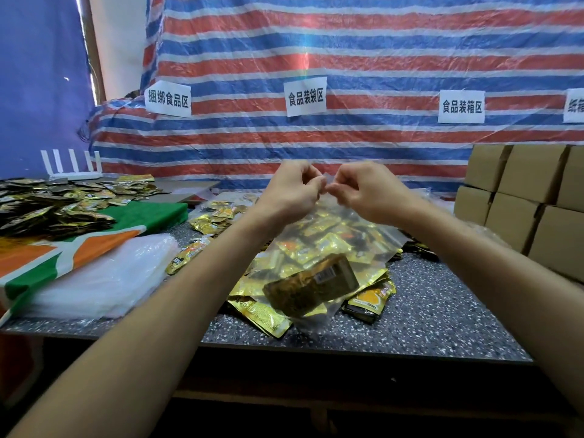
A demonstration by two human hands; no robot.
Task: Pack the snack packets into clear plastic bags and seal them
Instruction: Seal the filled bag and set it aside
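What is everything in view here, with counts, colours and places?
clear plastic bag: one, transparent, held up over the table's centre
packed bundle: one, dark gold, in the bag's bottom
loose snack packets: many, gold, yellow and black, on the table under the bag
packet heap: one, gold and black, far left
empty bags: one stack, clear-white, left
cloth: one, green, orange and white, under the heap
router: one, white, behind the heap
cardboard boxes: several, brown, stacked right
tarp: one, red, blue and white stripes, behind
paper signs: four, white, on the tarp
table: one, dark speckled
left hand: fingers pinch the bag's top edge
right hand: the same
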